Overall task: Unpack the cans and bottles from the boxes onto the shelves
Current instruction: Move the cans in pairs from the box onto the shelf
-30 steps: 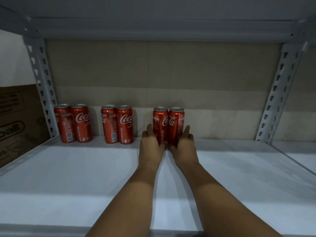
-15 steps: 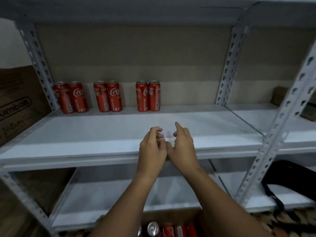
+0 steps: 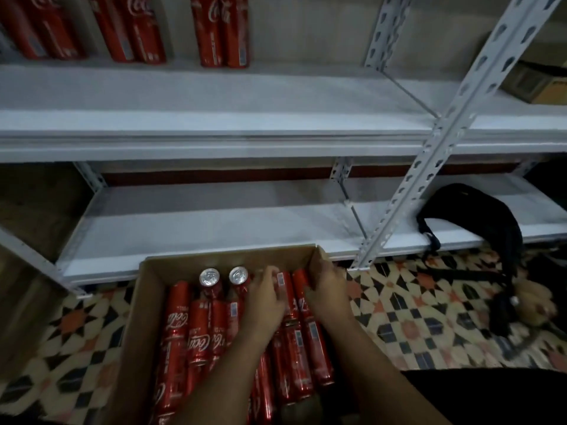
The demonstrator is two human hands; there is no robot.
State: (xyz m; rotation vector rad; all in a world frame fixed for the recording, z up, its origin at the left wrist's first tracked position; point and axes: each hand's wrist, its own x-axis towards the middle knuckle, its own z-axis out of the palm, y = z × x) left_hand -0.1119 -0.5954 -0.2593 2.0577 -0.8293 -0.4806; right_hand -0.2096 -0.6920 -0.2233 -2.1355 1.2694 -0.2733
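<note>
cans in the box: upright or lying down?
Mostly lying down. The cans in the cardboard box show their long red sides; only two cans at the far end show silver tops, so those stand upright.

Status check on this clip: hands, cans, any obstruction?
Left hand and right hand both down in the cardboard box, fingers on lying cans; grip unclear. Six cans on upper shelf. Nothing in the way.

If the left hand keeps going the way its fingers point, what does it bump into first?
Probably the red can lying right under the left hand's fingertips, in the cardboard box. They may already touch; the blur hides it.
</note>
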